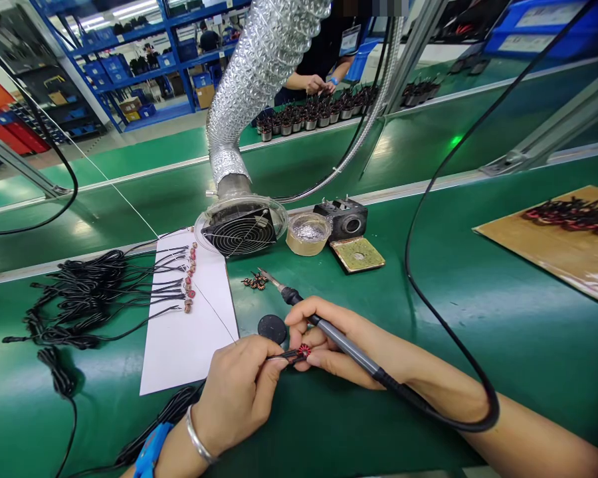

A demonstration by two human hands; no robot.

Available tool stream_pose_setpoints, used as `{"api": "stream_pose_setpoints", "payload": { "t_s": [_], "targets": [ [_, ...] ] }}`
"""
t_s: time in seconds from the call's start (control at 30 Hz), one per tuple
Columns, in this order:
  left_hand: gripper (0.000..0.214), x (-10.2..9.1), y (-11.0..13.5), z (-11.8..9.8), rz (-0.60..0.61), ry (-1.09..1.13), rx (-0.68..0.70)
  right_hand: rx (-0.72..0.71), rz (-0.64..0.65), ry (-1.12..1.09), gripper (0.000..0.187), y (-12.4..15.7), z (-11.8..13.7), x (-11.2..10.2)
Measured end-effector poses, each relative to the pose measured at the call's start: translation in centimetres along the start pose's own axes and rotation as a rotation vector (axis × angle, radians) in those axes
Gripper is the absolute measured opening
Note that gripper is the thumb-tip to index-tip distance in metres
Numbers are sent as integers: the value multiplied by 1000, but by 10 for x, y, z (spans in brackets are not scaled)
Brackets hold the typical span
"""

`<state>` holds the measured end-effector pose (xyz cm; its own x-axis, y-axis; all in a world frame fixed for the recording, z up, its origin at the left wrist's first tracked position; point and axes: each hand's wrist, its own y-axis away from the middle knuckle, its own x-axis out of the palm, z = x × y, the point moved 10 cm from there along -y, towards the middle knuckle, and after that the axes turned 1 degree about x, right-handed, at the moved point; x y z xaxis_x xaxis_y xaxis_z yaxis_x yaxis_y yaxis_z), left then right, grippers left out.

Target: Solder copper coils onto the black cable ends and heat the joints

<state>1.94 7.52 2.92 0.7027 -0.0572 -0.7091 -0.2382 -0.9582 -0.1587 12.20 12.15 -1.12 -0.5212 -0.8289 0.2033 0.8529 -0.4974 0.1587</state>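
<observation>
My left hand (246, 385) is closed, pinching the end of a black cable (275, 357); a thin solder wire (214, 309) runs up and left from near its fingers. My right hand (329, 345) is closed around a grey soldering iron (346, 345), its tip pointing up and left. The same hand's fingertips also pinch a small red wound coil (303, 350), against which the cable end lies. Fingers partly hide the contact between wire and coil. Just beyond the fingers lie a round black disc (272, 328) and a little pile of small ring-shaped parts (256, 281).
Black cables with coils (94, 292) lie across a white board (164, 362) at left. A fume fan (244, 232) with a silver duct (252, 86), a solder tin (307, 234), an iron stand (349, 218) and a sponge (359, 254) stand behind. A co-worker's hands (319, 85) work opposite.
</observation>
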Motion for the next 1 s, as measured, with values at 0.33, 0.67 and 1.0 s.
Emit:
{"api": "stream_pose_setpoints", "payload": {
  "t_s": [0.33, 0.67, 1.0],
  "targets": [
    [5, 0, -1, -8, -8, -70, 50, 34, 5, -43, 36, -3, 1, 11],
    [6, 1, 1, -10, -25, -98, 77, 3, -48, -57, 33, -7, -4, 14],
    [5, 1, 7, -12, -104, -160, 118, -305, -253, 425, 42, 3, 24, 3]
  ]
}}
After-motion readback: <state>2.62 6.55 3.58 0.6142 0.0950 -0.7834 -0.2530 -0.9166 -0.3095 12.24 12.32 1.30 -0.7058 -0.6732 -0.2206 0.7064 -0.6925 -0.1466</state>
